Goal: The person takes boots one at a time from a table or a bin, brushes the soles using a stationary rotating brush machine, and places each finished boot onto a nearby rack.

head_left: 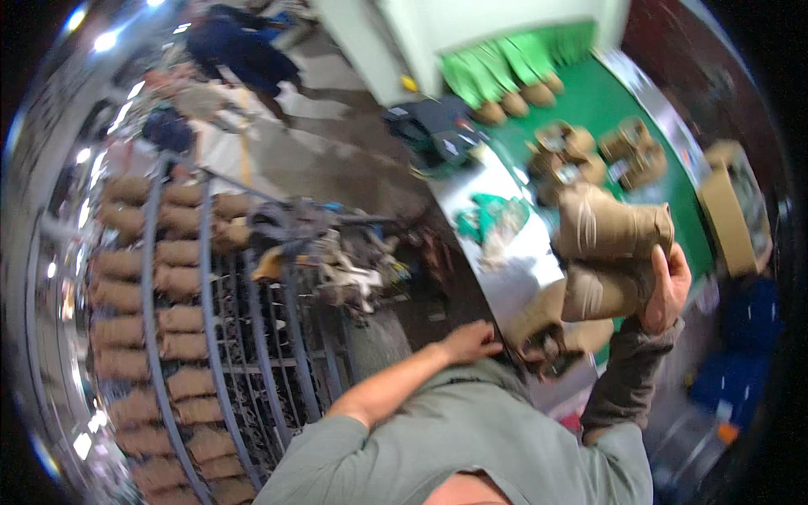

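My right hand [667, 290] is closed on the upper ends of a pair of tan boots [619, 223], held side by side above the table with their rounded ends pointing left. Low by my waist, at the table's near edge, my left hand [471, 342] has loosely bent fingers, slightly apart, with nothing visible in them. More tan boots [539, 324] lie just below the held pair, partly covered by it. Farther along the green tabletop [610, 109] stand other tan boots [635, 151].
Boots with green covers [526, 63] line the table's far end. Crumpled green and clear plastic [497, 223] lies on its left side, near a dark bag [433, 130]. A rack of tan boots [181, 320] stands left. A cardboard box [728, 219] is right. A person [240, 50] bends in the background.
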A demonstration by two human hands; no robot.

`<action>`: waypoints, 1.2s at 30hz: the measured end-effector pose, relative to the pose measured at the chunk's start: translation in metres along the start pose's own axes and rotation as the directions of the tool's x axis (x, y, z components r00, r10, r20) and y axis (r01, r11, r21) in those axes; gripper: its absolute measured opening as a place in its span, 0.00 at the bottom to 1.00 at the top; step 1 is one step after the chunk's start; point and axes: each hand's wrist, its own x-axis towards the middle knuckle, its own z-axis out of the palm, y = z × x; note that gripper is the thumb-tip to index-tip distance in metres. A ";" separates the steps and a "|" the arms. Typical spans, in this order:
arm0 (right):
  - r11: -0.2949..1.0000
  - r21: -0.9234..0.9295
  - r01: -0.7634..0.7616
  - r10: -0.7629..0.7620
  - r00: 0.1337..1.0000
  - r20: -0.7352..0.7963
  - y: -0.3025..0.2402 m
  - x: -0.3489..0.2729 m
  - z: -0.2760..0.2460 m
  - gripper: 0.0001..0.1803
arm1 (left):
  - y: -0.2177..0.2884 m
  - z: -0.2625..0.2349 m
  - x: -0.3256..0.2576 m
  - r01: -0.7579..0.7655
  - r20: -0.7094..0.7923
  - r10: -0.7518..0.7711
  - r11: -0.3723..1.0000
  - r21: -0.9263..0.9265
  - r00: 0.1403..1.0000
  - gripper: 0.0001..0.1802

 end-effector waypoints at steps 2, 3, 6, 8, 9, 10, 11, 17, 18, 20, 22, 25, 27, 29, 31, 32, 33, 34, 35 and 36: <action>0.997 -0.019 0.074 -0.072 0.996 0.059 0.011 0.017 0.035 0.04 | -0.030 -0.007 -0.041 0.123 -0.036 -0.125 0.992 -0.035 0.992 0.25; 0.986 -0.116 0.120 -0.113 0.991 0.070 0.026 0.027 0.044 0.05 | -0.045 -0.007 -0.061 0.175 -0.090 -0.179 0.984 -0.042 0.980 0.26; 0.791 -0.594 0.144 -0.102 0.989 0.103 0.058 0.037 0.099 0.09 | -0.121 0.020 -0.140 0.264 -0.313 -0.303 0.951 -0.160 0.900 0.27; 0.437 -0.767 0.470 -0.427 0.859 0.283 0.101 0.038 0.123 0.13 | -0.141 0.031 -0.192 0.359 -0.356 -0.483 0.861 -0.361 0.800 0.27; 0.419 -0.759 0.499 -0.436 0.844 0.313 0.131 0.036 0.134 0.13 | -0.154 0.042 -0.220 0.404 -0.371 -0.554 0.818 -0.410 0.745 0.27; 0.397 -0.754 0.524 -0.433 0.831 0.350 0.168 0.029 0.139 0.13 | -0.165 0.061 -0.248 0.446 -0.368 -0.628 0.762 -0.470 0.686 0.27; 0.311 -0.815 0.489 -0.296 0.865 0.406 0.206 0.022 0.136 0.12 | -0.171 0.073 -0.269 0.460 -0.396 -0.644 0.755 -0.467 0.655 0.28; 0.531 -0.835 0.143 0.196 0.938 0.285 0.337 -0.015 0.142 0.14 | -0.189 0.146 -0.362 0.655 -0.215 -0.826 0.548 -0.521 0.521 0.27; 0.410 -0.737 0.538 -0.014 0.812 0.584 0.346 -0.016 0.143 0.17 | -0.187 0.168 -0.378 0.658 -0.167 -0.848 0.501 -0.563 0.503 0.27; 0.407 -0.737 0.539 0.120 0.769 0.628 0.350 0.003 0.158 0.22 | -0.225 0.205 -0.400 0.600 -0.283 -0.812 0.572 -0.559 0.510 0.27; 0.351 -0.848 0.397 0.177 0.861 0.476 0.321 0.026 0.079 0.32 | -0.305 0.195 -0.338 0.523 -0.307 -0.670 0.729 -0.440 0.676 0.26; 0.310 -0.867 0.389 0.147 0.882 0.448 0.206 -0.090 0.173 0.38 | -0.276 0.215 -0.390 0.588 -0.149 -0.786 0.560 -0.583 0.601 0.25; 0.365 -0.869 0.336 0.027 0.929 0.370 0.177 -0.137 0.147 0.34 | -0.282 0.200 -0.393 0.592 -0.126 -0.787 0.549 -0.590 0.604 0.24; 0.328 -0.910 0.255 -0.124 0.966 0.226 0.166 -0.198 0.097 0.29 | -0.290 0.178 -0.391 0.610 -0.091 -0.774 0.560 -0.560 0.627 0.23; 0.447 -0.894 0.022 -0.001 1.000 0.025 0.147 -0.254 0.061 0.24 | -0.301 0.161 -0.394 0.632 -0.059 -0.766 0.568 -0.528 0.640 0.22; 0.378 -0.925 0.045 -0.084 0.996 0.014 0.153 -0.282 0.035 0.23 | -0.308 0.153 -0.395 0.641 -0.040 -0.761 0.573 -0.510 0.648 0.22; 0.343 -0.937 0.061 -0.104 0.994 0.027 0.158 -0.307 0.014 0.25 | -0.314 0.146 -0.398 0.654 -0.020 -0.758 0.575 -0.491 0.652 0.22; 0.292 -0.956 0.003 -0.068 0.998 -0.018 0.150 -0.324 0.014 0.27 | -0.319 0.143 -0.405 0.671 -0.001 -0.763 0.569 -0.476 0.646 0.21; 0.318 -0.947 -0.051 -0.026 0.998 -0.063 0.157 -0.341 0.007 0.28 | -0.323 0.136 -0.404 0.679 0.015 -0.760 0.572 -0.461 0.650 0.21; 0.346 -0.934 -0.084 -0.013 0.995 -0.094 0.164 -0.343 0.002 0.29 | -0.328 0.128 -0.401 0.683 0.025 -0.755 0.578 -0.446 0.655 0.21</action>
